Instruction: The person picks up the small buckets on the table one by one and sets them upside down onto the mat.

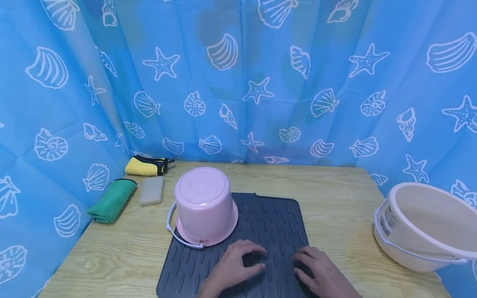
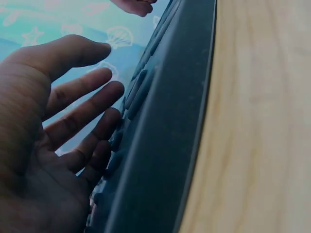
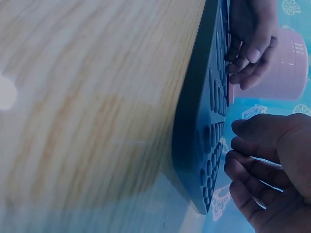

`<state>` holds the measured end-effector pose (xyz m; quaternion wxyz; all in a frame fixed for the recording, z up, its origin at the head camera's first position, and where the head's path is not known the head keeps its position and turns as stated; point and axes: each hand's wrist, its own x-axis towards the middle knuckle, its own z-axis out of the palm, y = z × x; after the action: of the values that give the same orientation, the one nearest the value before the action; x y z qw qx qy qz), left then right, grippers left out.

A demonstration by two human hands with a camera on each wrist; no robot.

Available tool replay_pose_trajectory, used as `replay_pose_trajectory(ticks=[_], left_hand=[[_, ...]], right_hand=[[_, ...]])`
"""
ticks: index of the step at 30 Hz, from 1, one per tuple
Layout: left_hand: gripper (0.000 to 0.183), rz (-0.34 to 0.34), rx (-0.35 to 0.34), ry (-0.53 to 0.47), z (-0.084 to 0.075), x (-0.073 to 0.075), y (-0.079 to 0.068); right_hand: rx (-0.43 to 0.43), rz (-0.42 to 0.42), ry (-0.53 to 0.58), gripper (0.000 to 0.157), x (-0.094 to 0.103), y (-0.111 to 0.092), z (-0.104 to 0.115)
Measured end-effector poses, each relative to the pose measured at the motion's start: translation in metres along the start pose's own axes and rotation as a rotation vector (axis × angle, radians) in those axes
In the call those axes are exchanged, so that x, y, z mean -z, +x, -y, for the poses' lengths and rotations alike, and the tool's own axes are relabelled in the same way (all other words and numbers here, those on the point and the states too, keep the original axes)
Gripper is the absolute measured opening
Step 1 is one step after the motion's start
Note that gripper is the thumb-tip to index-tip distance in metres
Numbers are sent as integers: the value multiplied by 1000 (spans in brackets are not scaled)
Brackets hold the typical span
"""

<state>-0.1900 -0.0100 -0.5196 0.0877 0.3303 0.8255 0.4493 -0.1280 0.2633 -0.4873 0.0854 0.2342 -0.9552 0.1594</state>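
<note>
Both hands are over the front part of a dark ridged mat (image 1: 273, 223). The left hand (image 1: 235, 265) rests at the mat with fingers loosely bent and nothing between them; in the left wrist view its fingertips (image 2: 112, 116) are right at the ridges. To its right, the right hand (image 1: 320, 271) lies near the mat's right edge, fingers relaxed and holding nothing. A pink bucket (image 1: 203, 211) stands upside down on the mat's back left, beyond the left hand, its pale handle (image 1: 186, 243) lying down around its rim.
At the table's right edge stands a cream bucket (image 1: 406, 231), mouth up. On the back left lie a rolled green cloth (image 1: 113, 200), a pale grey block (image 1: 152, 191) and a folded yellow cloth with black trim (image 1: 143, 166). A blue seashell-print curtain (image 1: 238, 82) surrounds the wooden table (image 1: 335, 194).
</note>
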Motion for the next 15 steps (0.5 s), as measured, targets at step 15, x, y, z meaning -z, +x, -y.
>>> replay_pose_trajectory(ticks=[15], left_hand=[[23, 64, 36, 79, -2, -1, -4]], right_hand=[[-34, -7, 17, 19, 15, 0, 5]])
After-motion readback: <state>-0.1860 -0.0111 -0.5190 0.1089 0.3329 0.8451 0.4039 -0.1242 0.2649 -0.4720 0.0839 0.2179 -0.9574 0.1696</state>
